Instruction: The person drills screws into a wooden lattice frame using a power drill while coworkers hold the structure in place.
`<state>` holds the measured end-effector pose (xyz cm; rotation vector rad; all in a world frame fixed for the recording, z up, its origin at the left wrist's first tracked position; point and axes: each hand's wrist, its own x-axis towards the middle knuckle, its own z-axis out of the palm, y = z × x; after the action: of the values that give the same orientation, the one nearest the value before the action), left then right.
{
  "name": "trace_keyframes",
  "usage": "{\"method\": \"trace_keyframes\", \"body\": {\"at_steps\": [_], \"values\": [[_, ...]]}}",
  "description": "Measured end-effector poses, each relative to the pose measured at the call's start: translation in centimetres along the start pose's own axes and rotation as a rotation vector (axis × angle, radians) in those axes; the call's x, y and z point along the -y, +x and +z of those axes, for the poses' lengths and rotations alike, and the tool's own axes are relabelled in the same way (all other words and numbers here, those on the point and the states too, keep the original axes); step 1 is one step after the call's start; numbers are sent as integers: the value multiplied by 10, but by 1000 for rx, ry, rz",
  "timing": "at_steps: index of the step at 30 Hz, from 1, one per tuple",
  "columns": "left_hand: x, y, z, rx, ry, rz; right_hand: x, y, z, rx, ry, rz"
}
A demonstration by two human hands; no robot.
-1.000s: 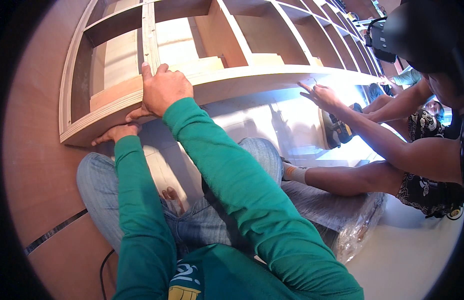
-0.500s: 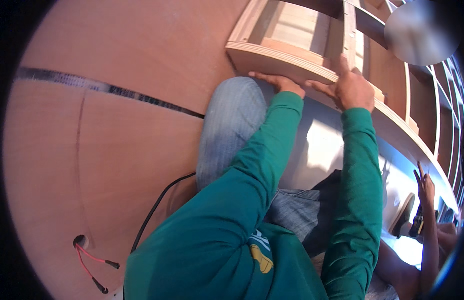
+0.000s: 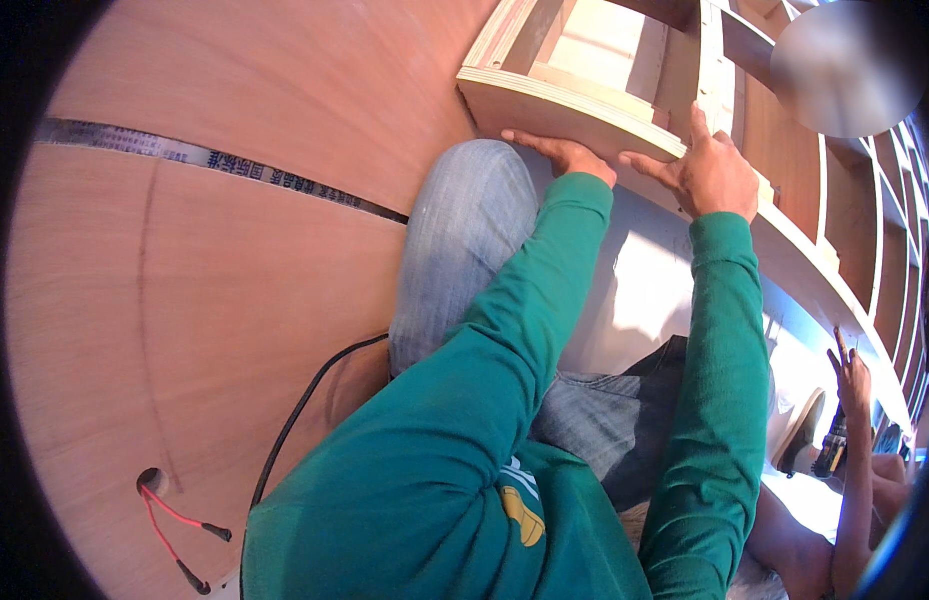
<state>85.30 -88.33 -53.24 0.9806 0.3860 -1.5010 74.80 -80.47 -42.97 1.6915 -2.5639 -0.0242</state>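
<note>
A long wooden frame (image 3: 584,113) with a layered plywood edge and open compartments stands at the upper right. My left hand (image 3: 569,155) is at its lower edge near the left corner, one digit stretched along the board and the other fingers hidden. Farther right, my right hand (image 3: 719,178) is closed over the frame's front board. Its thumb lies against the board's face and its index finger reaches up over the top edge. The hands are a little apart.
A large reddish wood panel (image 3: 284,330) fills the left, crossed by a dark printed strip (image 3: 254,171). Red wires (image 3: 174,515) come out of a round hole. A black cable (image 3: 302,405) runs by my knee. At the right, another person's hand (image 3: 852,378) touches the frame, near a dark tool (image 3: 832,447).
The view has shifted slightly. Both my hands keep their places on the frame, and the other person's hand stays at the frame's edge.
</note>
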Motion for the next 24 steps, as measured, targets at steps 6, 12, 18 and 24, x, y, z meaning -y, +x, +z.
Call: {"method": "trace_keyframes", "body": {"at_steps": [6, 12, 18, 24], "values": [[2, 13, -4, -31, -7, -37, -6, 6, 14, -36, -9, -26], [5, 23, -5, 4, -9, -47, -6, 4, 6, 28, 51, -11], [5, 26, -4, -84, 56, -42, -5, 5, 1, 69, 29, 11], [3, 14, 1, -63, 38, -18, -5, 3, 2, 55, 62, 10]]}}
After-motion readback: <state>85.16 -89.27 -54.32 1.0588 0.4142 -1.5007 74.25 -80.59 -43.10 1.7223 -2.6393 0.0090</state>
